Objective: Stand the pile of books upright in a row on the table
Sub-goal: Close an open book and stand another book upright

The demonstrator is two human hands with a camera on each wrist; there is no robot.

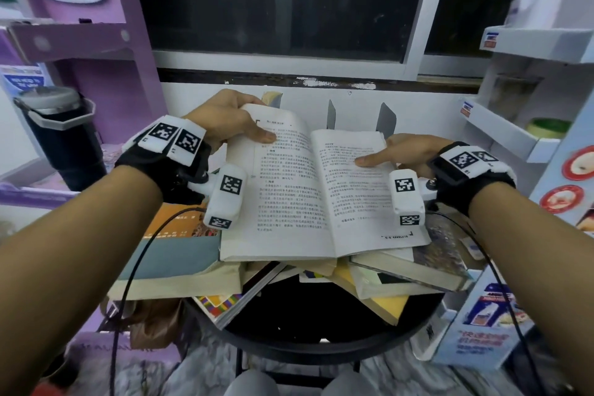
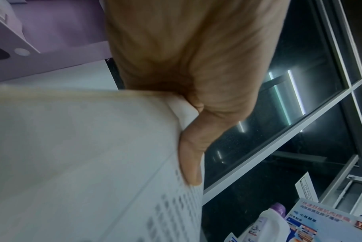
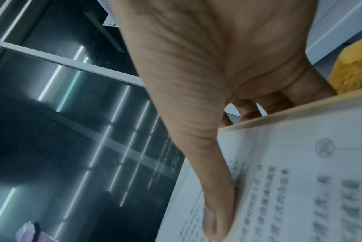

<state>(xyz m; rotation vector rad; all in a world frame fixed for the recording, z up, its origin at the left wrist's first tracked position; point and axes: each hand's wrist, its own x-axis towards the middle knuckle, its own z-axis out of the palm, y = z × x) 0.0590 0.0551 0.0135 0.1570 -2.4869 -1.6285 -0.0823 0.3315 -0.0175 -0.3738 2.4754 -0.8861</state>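
Observation:
An open book with printed white pages lies spread above a messy pile of books on a round black table. My left hand grips its left half, thumb on the page and fingers behind. My right hand grips the right half the same way. The left wrist view shows my thumb pressed on the open book's page. In the right wrist view my thumb lies on the printed page, fingers curled behind its edge. A grey-blue and orange book lies flat at the pile's left.
Metal bookend plates stand at the back of the table by the white wall. A purple shelf unit with a dark flask is on the left. White shelves and product boxes crowd the right.

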